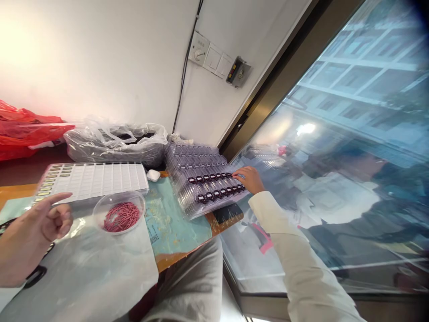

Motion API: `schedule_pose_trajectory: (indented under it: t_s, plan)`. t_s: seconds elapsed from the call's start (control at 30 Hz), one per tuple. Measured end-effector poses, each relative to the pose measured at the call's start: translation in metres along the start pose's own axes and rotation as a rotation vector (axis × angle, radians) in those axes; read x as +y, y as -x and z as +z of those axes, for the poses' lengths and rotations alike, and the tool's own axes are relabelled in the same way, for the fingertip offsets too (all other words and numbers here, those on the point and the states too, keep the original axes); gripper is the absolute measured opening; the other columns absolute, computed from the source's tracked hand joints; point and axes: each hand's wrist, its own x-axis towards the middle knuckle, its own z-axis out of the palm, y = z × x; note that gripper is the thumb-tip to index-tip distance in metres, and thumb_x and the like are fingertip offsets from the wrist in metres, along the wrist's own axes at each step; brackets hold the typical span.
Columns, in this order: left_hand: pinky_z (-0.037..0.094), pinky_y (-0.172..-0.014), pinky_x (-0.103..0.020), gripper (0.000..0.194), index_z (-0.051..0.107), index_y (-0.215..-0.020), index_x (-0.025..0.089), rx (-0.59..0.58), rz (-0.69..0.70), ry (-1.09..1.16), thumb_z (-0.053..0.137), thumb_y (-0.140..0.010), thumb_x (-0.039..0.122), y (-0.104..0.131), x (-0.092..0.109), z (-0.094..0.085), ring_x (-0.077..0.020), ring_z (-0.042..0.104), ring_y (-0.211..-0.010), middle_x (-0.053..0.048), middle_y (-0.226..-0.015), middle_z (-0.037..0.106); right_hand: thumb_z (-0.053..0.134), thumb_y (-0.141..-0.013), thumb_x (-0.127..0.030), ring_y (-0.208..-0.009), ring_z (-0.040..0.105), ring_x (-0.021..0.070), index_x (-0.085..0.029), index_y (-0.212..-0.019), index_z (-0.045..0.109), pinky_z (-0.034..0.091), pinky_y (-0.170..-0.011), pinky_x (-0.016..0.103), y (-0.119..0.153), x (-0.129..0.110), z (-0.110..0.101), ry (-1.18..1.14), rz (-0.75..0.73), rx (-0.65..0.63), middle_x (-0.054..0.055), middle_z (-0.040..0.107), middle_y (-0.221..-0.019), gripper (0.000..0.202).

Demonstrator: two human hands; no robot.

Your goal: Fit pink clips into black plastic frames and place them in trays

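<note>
My right hand (250, 179) reaches to the right edge of a stack of clear plastic trays (191, 197). Its fingertips are pinched together at the end of a row of small dark pieces with pale centres (216, 177); the piece at the fingers is mostly hidden. A second row of the same pieces (221, 193) lies nearer to me. On the left, my left hand (45, 228) hovers over the table, index finger stretched out and the others loosely curled, with nothing visible in it. Beside it are a white gridded tray (103, 179) and a clear round tub (142, 208) of thin reddish sticks (121, 218).
Black loop handles (36, 276) show under my left wrist. Behind the gridded tray lie a clear plastic bag (117, 143) and a red bag (30, 129). A small white case (153, 175) sits by the tray stack. A window (335, 156) closes off the right side.
</note>
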Motion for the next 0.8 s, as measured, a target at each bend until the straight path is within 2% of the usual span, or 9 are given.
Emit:
schedule_pose_trajectory:
  t_s: [0.1,0.3,0.33,0.4,0.47,0.57,0.63,0.7,0.8]
  plan:
    - [0.04,-0.049,-0.023,0.027,0.069,-0.096,0.036,-0.109,0.165,-0.109,0.07,-0.07,0.045,0.009,0.004,0.004,-0.011,0.044,-0.051,0.006,-0.056,0.055,0.056,-0.087,-0.027,-0.095,0.058,0.0185,-0.021,-0.092,0.075,0.037,-0.09,0.035,-0.003,0.001,-0.004,0.001,-0.043,-0.025,0.008,0.072,-0.096,0.02]
    - [0.039,-0.047,-0.023,0.03,0.07,-0.086,0.031,-0.06,0.143,0.01,0.063,-0.074,0.058,0.012,0.008,0.006,-0.0108,0.043,-0.049,0.006,-0.055,0.054,0.05,-0.09,-0.034,-0.082,0.061,0.0113,-0.017,-0.087,0.078,0.038,-0.074,0.03,-0.012,0.005,-0.031,-0.005,-0.19,-0.101,0.01,0.073,-0.085,0.033]
    - [0.038,-0.047,-0.023,0.029,0.069,-0.083,0.029,-0.036,0.152,0.068,0.061,-0.076,0.056,0.013,0.01,0.007,-0.011,0.043,-0.049,0.005,-0.053,0.053,0.046,-0.091,-0.035,-0.079,0.061,0.0103,-0.017,-0.085,0.078,0.038,-0.072,0.03,-0.015,0.001,-0.036,0.002,-0.209,-0.068,0.01,0.072,-0.082,0.037]
    - [0.034,-0.044,-0.023,0.029,0.067,-0.073,0.024,0.047,0.231,0.218,0.056,-0.081,0.049,0.015,0.015,0.008,-0.0112,0.041,-0.045,0.003,-0.047,0.049,0.04,-0.094,-0.036,-0.076,0.062,0.0121,-0.017,-0.086,0.078,0.04,-0.073,0.03,-0.02,-0.019,-0.045,0.023,-0.213,0.087,0.01,0.073,-0.082,0.043]
    - [0.027,-0.041,-0.023,0.034,0.061,-0.064,0.021,0.152,0.388,0.362,0.048,-0.085,0.043,0.015,0.02,0.008,-0.0103,0.034,-0.04,0.003,-0.042,0.044,0.041,-0.094,-0.034,-0.082,0.062,0.0179,-0.016,-0.096,0.075,0.042,-0.079,0.034,-0.024,-0.061,-0.054,0.012,-0.176,0.304,0.012,0.073,-0.089,0.039]
    - [0.018,-0.041,-0.024,0.038,0.053,-0.061,0.019,0.284,0.557,0.475,0.034,-0.092,0.032,0.012,0.026,0.003,-0.0086,0.028,-0.037,0.004,-0.041,0.037,0.049,-0.093,-0.031,-0.09,0.061,0.0202,-0.019,-0.104,0.071,0.042,-0.086,0.036,-0.024,-0.16,-0.069,-0.153,-0.22,0.478,0.008,0.073,-0.096,0.028]
    - [0.015,-0.042,-0.026,0.038,0.05,-0.064,0.019,0.362,0.599,0.485,0.028,-0.094,0.028,0.01,0.028,-0.004,-0.0082,0.026,-0.036,0.005,-0.041,0.035,0.052,-0.092,-0.026,-0.088,0.061,0.0181,-0.022,-0.102,0.071,0.042,-0.083,0.033,-0.018,-0.24,-0.078,-0.306,-0.394,0.433,0.004,0.073,-0.095,0.022]
    - [0.016,-0.044,-0.027,0.036,0.049,-0.067,0.019,0.39,0.621,0.466,0.028,-0.095,0.027,0.009,0.029,-0.011,-0.0073,0.029,-0.036,0.006,-0.043,0.036,0.055,-0.09,-0.023,-0.089,0.059,0.0185,-0.026,-0.097,0.071,0.039,-0.082,0.035,-0.009,-0.315,-0.079,-0.368,-0.539,0.291,0.0,0.074,-0.094,0.017]
    - [0.018,-0.046,-0.028,0.034,0.049,-0.068,0.019,0.368,0.652,0.435,0.029,-0.095,0.025,0.008,0.03,-0.019,-0.0057,0.033,-0.039,0.007,-0.044,0.039,0.062,-0.086,-0.022,-0.08,0.057,0.0203,-0.023,-0.085,0.07,0.036,-0.07,0.035,-0.002,-0.4,-0.06,-0.327,-0.621,0.08,0.002,0.071,-0.081,0.009]
